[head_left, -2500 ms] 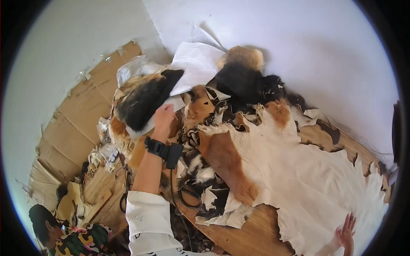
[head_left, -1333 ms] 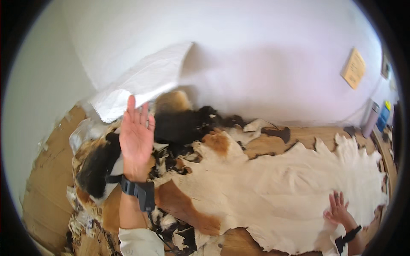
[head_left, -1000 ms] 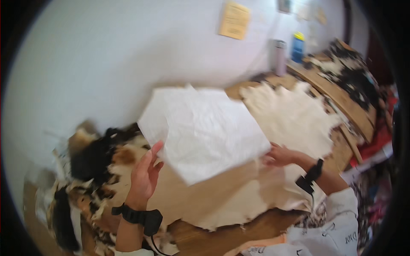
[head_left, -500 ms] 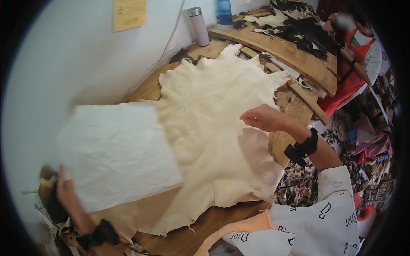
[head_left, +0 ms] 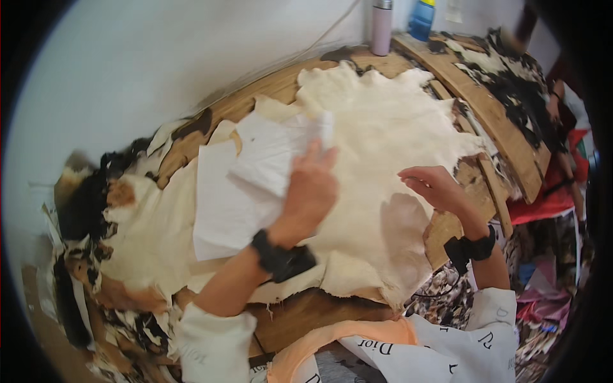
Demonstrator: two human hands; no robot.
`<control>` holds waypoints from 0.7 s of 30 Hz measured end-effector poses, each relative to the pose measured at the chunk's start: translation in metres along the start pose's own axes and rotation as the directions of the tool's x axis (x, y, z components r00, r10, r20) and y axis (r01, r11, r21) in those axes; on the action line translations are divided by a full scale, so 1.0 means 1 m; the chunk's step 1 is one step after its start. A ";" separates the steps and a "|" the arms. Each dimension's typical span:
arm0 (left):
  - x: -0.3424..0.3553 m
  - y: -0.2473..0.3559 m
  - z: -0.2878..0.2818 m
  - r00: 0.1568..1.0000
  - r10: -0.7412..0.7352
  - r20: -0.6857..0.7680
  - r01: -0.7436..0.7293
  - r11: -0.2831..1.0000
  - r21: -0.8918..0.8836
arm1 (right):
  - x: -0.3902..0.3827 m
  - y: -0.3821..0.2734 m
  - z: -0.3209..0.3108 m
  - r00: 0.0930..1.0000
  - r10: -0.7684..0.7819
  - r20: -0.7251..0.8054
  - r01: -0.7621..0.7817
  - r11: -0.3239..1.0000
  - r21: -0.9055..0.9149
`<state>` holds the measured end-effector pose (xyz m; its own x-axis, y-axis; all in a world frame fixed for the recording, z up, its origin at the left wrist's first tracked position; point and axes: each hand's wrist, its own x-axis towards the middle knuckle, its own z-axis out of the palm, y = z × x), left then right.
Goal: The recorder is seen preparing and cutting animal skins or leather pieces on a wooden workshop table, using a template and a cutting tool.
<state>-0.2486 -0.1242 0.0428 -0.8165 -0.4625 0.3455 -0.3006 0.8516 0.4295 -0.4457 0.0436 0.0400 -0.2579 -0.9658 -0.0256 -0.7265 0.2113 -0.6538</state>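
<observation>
A pale cream animal hide with ragged edges is spread over the wooden table. On its left part lies a creased white sheet, doubled over so that a smaller flap rests on top. My left hand is over the right side of that flap, back up, slightly blurred, with fingers stretched and a little apart. Above the hide's right part hovers my right hand, casting a shadow below. Its fingers are bent together toward the thumb; whatever may be between them is too small to make out. Both wrists wear black bands.
A pink flask and a blue bottle stand at the back by the wall. Wooden boards bear black-and-white hide pieces. At the far right is a person in a red apron. Fur scraps crowd the left edge.
My left hand has moved from the sheet's left edge to its right side. The sheet, spread wide before, is now doubled over. My right hand stays above the hide; the view has shifted left.
</observation>
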 end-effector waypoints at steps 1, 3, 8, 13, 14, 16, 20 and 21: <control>-0.001 0.003 0.012 0.996 -0.037 -0.084 0.022 0.983 -0.180 | 0.002 -0.006 0.000 0.999 -0.021 -0.032 0.022 0.999 0.027; -0.004 0.009 0.019 0.997 -0.059 -0.049 0.042 0.957 -0.288 | 0.002 -0.012 0.000 0.998 -0.026 -0.051 0.029 0.998 0.049; -0.041 -0.030 -0.035 0.968 -0.247 -0.036 0.218 0.906 -0.362 | 0.004 -0.026 0.002 0.991 -0.065 -0.119 0.062 0.998 -0.026; -0.152 -0.122 -0.098 0.741 -0.634 -0.220 0.616 0.773 -0.153 | 0.036 -0.084 0.018 0.971 -0.213 -0.109 0.210 0.977 -0.038; -0.176 -0.130 -0.105 0.641 -0.733 -0.229 0.708 0.679 -0.194 | 0.050 -0.097 0.024 0.959 -0.277 -0.065 0.275 0.960 -0.045; -0.197 -0.122 -0.111 0.570 -0.822 -0.008 0.755 0.527 -0.391 | 0.077 -0.114 0.040 0.930 -0.368 -0.026 0.364 0.927 -0.088; -0.215 -0.115 -0.094 0.512 -0.804 0.304 0.778 0.284 -0.560 | 0.134 -0.139 0.077 0.909 -0.400 0.120 0.418 0.871 -0.258; -0.216 -0.112 -0.094 0.511 -0.805 0.300 0.775 0.280 -0.567 | 0.148 -0.146 0.090 0.918 -0.364 0.159 0.397 0.863 -0.314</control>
<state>0.0082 -0.1432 -0.0015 -0.3232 -0.8482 -0.4197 -0.4372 -0.2595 0.8611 -0.3199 -0.1433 0.0637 0.1290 -0.9871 0.0949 -0.9288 -0.1538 -0.3370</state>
